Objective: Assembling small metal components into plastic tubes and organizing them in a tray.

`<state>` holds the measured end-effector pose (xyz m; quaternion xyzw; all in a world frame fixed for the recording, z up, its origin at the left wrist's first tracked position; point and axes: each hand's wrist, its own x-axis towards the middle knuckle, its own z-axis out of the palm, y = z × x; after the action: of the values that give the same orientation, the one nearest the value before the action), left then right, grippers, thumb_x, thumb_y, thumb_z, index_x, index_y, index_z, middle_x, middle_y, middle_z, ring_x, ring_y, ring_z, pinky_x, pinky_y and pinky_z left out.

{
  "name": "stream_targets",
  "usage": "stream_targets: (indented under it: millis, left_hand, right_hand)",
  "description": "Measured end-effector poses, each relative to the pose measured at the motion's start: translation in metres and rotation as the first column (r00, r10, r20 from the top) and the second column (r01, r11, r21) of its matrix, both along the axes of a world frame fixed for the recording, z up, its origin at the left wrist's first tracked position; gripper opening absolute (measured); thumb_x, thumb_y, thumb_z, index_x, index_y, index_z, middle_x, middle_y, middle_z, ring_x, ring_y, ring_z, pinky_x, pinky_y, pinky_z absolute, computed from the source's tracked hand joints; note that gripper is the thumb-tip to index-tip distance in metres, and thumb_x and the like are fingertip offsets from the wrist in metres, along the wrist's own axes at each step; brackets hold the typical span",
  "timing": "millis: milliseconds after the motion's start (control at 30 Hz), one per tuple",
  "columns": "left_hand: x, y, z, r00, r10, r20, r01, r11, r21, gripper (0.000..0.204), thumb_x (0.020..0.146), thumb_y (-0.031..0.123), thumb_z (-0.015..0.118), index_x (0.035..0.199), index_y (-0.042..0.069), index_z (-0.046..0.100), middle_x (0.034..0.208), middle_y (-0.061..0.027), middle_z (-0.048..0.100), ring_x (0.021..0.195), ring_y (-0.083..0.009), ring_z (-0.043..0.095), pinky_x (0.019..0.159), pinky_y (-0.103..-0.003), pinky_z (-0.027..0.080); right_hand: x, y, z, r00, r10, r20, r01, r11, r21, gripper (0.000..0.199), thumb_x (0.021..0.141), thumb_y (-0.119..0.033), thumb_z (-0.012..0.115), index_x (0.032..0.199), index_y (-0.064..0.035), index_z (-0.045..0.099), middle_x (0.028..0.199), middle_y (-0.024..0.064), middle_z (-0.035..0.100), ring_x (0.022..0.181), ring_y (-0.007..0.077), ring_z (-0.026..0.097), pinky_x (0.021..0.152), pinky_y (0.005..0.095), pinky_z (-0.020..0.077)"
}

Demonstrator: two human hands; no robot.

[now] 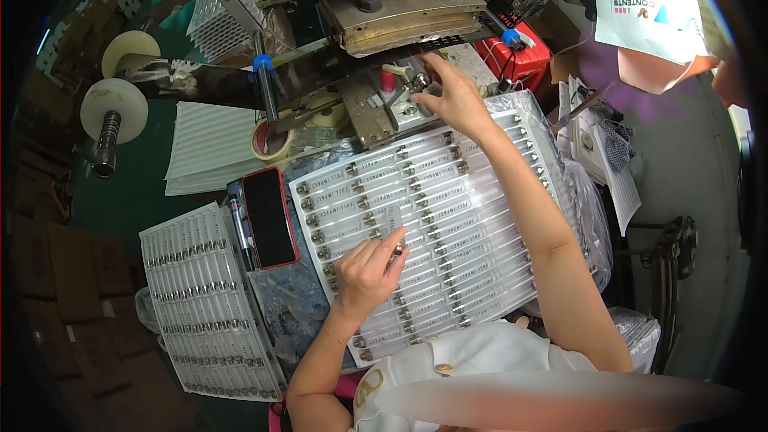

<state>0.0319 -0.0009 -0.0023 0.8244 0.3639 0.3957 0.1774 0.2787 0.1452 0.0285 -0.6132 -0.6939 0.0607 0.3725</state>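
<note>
- The bench (120, 192) was dark green and crowded; a press (400, 0) stood at its far edge, with two spools (114, 108) on a rod to the left.
- A clear tray (448, 224) of tubes lay at centre; a second tray (208, 304) lay at the left, just beside a red phone (270, 217) and a pen (238, 228).
- The left hand (368, 268) rested on the centre tray, fingers curled, pinching a small metal-tipped tube (397, 250).
- The right hand (452, 96) reached to the press base (404, 108); fingers bent on a small part there; the exact grip could not be told.
- A tape roll (270, 141), a red box (516, 52) and papers (616, 168) lay around.
</note>
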Motion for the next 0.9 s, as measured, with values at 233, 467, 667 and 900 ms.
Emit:
stream_targets:
  millis: [233, 467, 667, 900]
  left_hand:
    - [-0.008, -0.005, 0.002, 0.996, 0.043, 0.083, -0.035, 0.995, -0.093, 0.036, 0.069, 0.000, 0.073, 0.104, 0.005, 0.067, 0.065, -0.0062, 0.062, 0.053, -0.0161, 0.057, 0.051, -0.027, 0.045]
    - [-0.007, -0.003, 0.002, 0.993, 0.035, 0.115, -0.021, 0.992, -0.123, 0.036, 0.071, 0.001, 0.072, 0.106, 0.004, 0.066, 0.065, -0.0060, 0.060, 0.054, -0.0178, 0.057, 0.051, -0.028, 0.045]
    - [-0.009, -0.002, 0.008, 0.984, 0.087, 0.153, -0.053, 0.975, -0.218, 0.035, 0.072, 0.000, 0.071, 0.106, 0.005, 0.067, 0.068, -0.0056, 0.062, 0.055, -0.0153, 0.057, 0.052, -0.027, 0.046]
    - [-0.010, -0.001, 0.014, 0.971, 0.136, 0.196, -0.073, 0.952, -0.299, 0.035, 0.072, -0.002, 0.070, 0.107, 0.006, 0.068, 0.071, -0.0056, 0.062, 0.054, -0.0117, 0.052, 0.049, -0.024, 0.042]
  right_hand:
    - [0.001, 0.005, -0.001, 0.990, 0.067, -0.126, -0.077, 0.994, -0.081, 0.059, 0.076, -0.018, 0.076, 0.128, -0.0076, 0.050, 0.112, 0.0160, 0.063, 0.100, 0.0281, 0.062, 0.084, 0.0351, 0.0480]
    - [0.001, 0.003, 0.002, 0.991, 0.063, -0.116, -0.075, 0.992, -0.099, 0.058, 0.076, -0.021, 0.076, 0.127, -0.0093, 0.052, 0.114, 0.0136, 0.063, 0.098, 0.0273, 0.062, 0.082, 0.0349, 0.0477]
    - [0.000, 0.003, 0.005, 0.993, 0.062, -0.102, -0.073, 0.991, -0.111, 0.056, 0.075, -0.022, 0.076, 0.125, -0.0079, 0.055, 0.117, 0.0148, 0.062, 0.101, 0.0292, 0.062, 0.084, 0.0353, 0.0477]
    - [0.002, 0.004, 0.001, 0.995, 0.069, -0.073, -0.073, 0.996, -0.048, 0.056, 0.075, -0.022, 0.076, 0.126, -0.0086, 0.055, 0.119, 0.0153, 0.062, 0.103, 0.0302, 0.061, 0.084, 0.0360, 0.0480]
